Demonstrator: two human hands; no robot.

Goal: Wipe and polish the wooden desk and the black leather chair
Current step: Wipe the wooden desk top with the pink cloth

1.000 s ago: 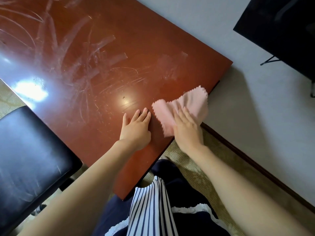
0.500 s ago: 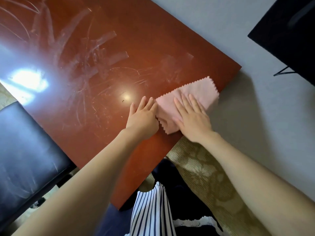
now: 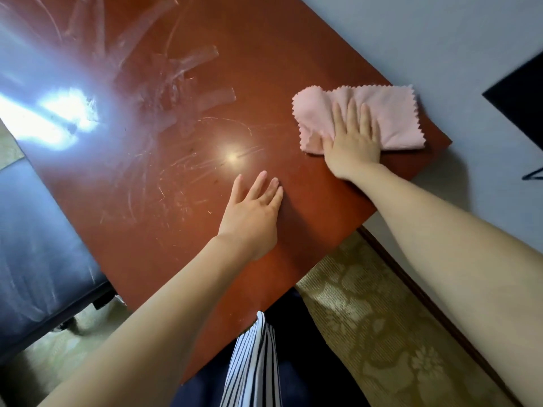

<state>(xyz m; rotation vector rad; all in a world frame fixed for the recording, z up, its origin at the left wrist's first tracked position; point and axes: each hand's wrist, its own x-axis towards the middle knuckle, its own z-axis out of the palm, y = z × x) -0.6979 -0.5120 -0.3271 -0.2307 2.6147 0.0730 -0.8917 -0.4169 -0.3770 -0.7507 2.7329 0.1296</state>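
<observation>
Wiping step on the wooden desk [image 3: 293, 60]; we log the state as seen from the head view.

- Right hand [image 3: 354, 139]: flat, fingers straight and slightly spread, palm pressing a pink cloth [image 3: 393, 113] with a zigzag-cut edge onto the desk top. The cloth lies bunched and folded at the far right corner, close to the desk's edge.
- Left hand [image 3: 252, 210]: flat on the bare wood, fingers straight and close together, holding nothing. We read it as a brace. It sits well apart from the cloth.
- Desk surface: pale streaks and smears [image 3: 182, 80] cover the middle and left of the top, with fine scratch-like marks nearer the centre. The strip around the cloth and the near right edge looks even and unmarked.
- Black leather chair [image 3: 38, 245]: at the left, its seat partly tucked under the desk edge, with faint whitish marks on the leather. Neither hand is near it.

Judgement: we put the task at an early stage. Only the right corner region appears dealt with. The streaked larger part of the top is left to wipe and buff, and the chair looks untouched, so the whole chair step remains.
</observation>
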